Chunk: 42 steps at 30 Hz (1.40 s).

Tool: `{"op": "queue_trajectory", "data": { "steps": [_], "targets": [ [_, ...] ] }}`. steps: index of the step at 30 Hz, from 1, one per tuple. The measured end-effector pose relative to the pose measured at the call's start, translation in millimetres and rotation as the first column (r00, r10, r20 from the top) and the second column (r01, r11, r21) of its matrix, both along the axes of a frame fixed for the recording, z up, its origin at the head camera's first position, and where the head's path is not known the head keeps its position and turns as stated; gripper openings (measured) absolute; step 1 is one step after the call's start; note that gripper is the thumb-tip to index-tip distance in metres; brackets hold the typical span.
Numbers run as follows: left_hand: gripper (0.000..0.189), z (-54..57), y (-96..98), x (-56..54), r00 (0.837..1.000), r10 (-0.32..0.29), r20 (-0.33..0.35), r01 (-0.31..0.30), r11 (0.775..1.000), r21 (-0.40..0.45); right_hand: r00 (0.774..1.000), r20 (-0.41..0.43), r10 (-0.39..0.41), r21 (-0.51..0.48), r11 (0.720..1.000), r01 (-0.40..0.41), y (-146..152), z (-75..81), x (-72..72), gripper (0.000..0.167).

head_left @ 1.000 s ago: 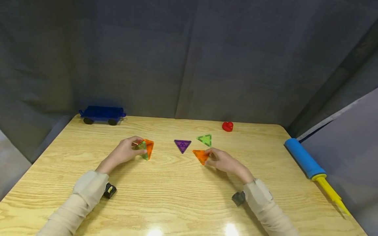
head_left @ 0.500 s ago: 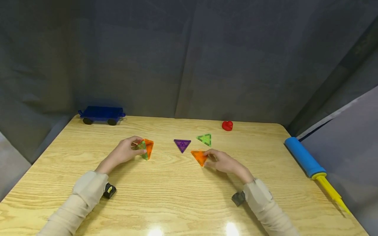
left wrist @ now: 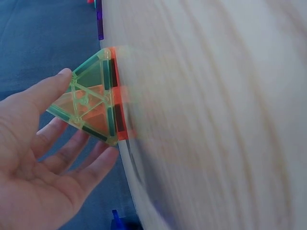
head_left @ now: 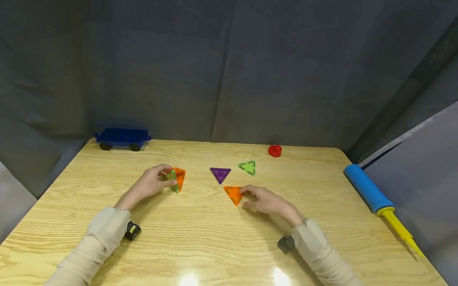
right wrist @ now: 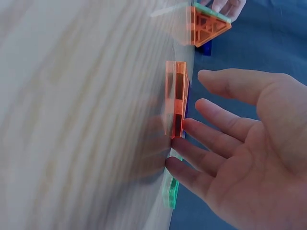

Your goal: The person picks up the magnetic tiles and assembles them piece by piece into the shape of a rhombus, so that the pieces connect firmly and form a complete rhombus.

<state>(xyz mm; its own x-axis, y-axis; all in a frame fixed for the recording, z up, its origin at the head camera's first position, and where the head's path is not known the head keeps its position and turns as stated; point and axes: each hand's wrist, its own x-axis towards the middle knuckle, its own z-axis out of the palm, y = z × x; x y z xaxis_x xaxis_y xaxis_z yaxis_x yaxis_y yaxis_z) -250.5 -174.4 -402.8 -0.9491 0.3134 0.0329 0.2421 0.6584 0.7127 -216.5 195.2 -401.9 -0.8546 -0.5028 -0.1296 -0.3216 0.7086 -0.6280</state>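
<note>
My left hand (head_left: 152,183) pinches a standing pair of see-through triangular magnetic tiles. In the left wrist view, the thumb is at the edge of the green tile (left wrist: 91,79), with the other fingers behind and below it. An orange tile (head_left: 181,179) leans against its far side. Lying on the table, another orange triangle tile (head_left: 233,194) has my right hand (head_left: 266,200) at its right corner. Fingertips touch that tile while the thumb stays apart from it, as the right wrist view shows. Beyond it lie a purple triangle tile (head_left: 220,174) and a green triangle tile (head_left: 248,168).
A blue wheeled toy car base (head_left: 122,137) stands at the back left of the wooden table (head_left: 200,246). Near the back edge sits a small red object (head_left: 274,151). A blue and yellow hand pump (head_left: 368,188) lies along the right edge. Dark cloth (head_left: 171,71) hangs behind.
My right hand has slid the flat orange tile to the left and toward me, and its thumb has come away from the tile. The left hand keeps its hold in place.
</note>
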Motion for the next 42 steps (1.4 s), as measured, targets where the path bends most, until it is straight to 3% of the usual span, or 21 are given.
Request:
{"op": "queue_trajectory", "data": {
  "steps": [25, 42],
  "targets": [
    [0.051, -1.0, -1.9, -0.3, 1.000, -0.012, -0.004, 0.012, 1.000, 0.022, 0.990, -0.008, 0.141, 0.005, 0.990, -0.141, -40.3, 4.0, 13.2, 0.048],
    [0.057, 0.6, -1.4, 0.8, 1.000, -0.007, 0.009, 0.007, 1.000, 0.022, 0.990, -0.004, 0.143, 0.044, 0.989, -0.143, -64.0, 6.3, 8.8, 0.051]
  ]
}}
